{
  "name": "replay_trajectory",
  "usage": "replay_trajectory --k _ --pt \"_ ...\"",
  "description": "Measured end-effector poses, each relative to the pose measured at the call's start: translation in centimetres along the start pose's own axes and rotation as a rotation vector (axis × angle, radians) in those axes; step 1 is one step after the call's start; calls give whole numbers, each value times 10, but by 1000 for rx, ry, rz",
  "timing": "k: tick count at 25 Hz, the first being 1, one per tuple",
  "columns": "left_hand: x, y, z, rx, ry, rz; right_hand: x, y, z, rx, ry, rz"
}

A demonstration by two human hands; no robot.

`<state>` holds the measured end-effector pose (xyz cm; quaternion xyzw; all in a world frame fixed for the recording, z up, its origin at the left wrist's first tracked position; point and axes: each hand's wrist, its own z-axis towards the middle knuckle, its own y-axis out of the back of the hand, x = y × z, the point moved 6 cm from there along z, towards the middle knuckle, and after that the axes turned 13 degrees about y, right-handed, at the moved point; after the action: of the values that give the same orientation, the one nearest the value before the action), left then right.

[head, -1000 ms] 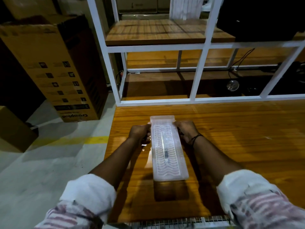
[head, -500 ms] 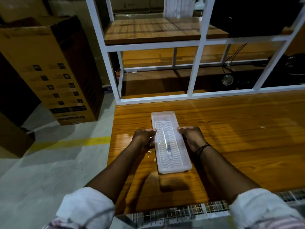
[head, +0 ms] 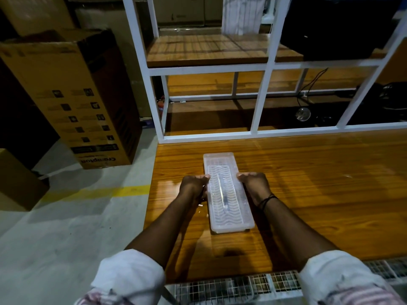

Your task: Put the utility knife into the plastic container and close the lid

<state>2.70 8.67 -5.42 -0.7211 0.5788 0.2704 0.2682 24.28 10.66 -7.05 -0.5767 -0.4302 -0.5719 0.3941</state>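
- Head view: I see the plastic container lying lengthwise on the wooden table, near its left edge, with the lid on top and the utility knife showing faintly through it, inside
- Head view: my left hand presses the container's left long side and my right hand the right one, fingers curled against the walls about midway along; both clasp the box, nothing else
- Head view: I judge the box light, thin-walled and a bit flexible, smooth enough to slip, so I would squeeze gently at the rim and press down along the edges to seat the lid; whether it has snapped fully I cannot tell
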Motion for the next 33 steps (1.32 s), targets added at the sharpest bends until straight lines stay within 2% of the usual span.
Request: replay_trajectory --k 8,11,12,13,15,16,17,19,22,28,33 --pt "-2 -1 -18 -61 26 99 10 2 -1 15 45 -205" --pt "-5 -1 -22 -80 -34 148 29 3 -6 45 162 -398" --pt "-8 0 -21 -129 -129 231 37 2 -10 73 245 -530" --pt "-13 1 -23 -221 -257 411 44 -3 -14 131 339 -679" --pt "-19 -7 -26 -399 -527 897 54 -20 -28 307 521 -950" --pt "-18 -16 -27 -434 -629 1087 54 -28 -32 398 564 -1039" --pt "-16 -24 -28 -439 -667 1224 53 -33 -34 467 578 -1096" --pt "-12 -33 -26 -403 -640 1344 47 -38 -35 535 569 -1150" --pt "-4 -34 -21 -411 -640 1362 41 -38 -34 548 557 -1145" --pt "-12 -33 -16 -428 -703 1213 41 -38 -35 532 580 -1140" --pt "-5 -32 -20 -427 -679 1335 43 -38 -36 542 552 -1120"
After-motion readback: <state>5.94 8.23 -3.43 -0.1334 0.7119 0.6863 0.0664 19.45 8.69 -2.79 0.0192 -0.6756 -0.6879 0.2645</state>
